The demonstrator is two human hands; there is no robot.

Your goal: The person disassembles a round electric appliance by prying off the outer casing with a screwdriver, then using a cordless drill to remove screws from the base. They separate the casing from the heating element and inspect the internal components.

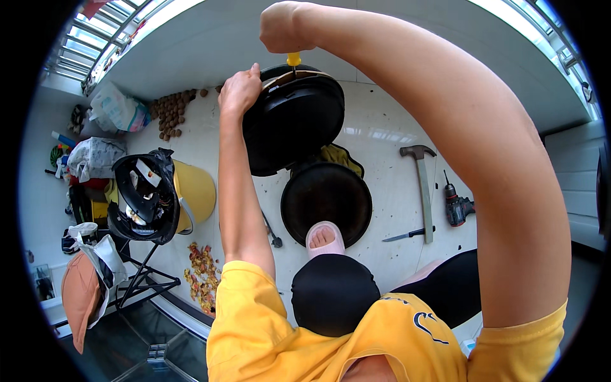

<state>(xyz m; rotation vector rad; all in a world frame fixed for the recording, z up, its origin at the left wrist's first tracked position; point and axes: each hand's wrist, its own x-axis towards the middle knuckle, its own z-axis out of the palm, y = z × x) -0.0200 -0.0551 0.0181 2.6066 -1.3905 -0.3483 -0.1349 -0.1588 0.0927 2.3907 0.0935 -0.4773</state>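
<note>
The fingers of the right hand (285, 28), at the top of the frame, are curled into a fist around the yellow handle of a screwdriver (293, 59); its shaft runs down to the rim of the black lid (293, 118), top centre, where the tip is lost to view. The left hand (239, 92) lies on the lid's left edge, one digit pointing up; I cannot tell whether its other fingers grip, as they are hidden.

The main risk, I judge, is a slip: if the tip skids off the rim under load, it could jab toward the left hand — which is near. The tilted lid could also swing if that hand's hold is weak, straining whatever joins it to the round pan (326, 200) below, centre frame. A slipper (338, 240) overlaps the pan's near edge, so a dropped lid or tool could strike the bare toes. Right of centre, the knife (404, 235) lies by the hammer (422, 191) and drill (457, 207) — a careless reach there could cut.
</note>
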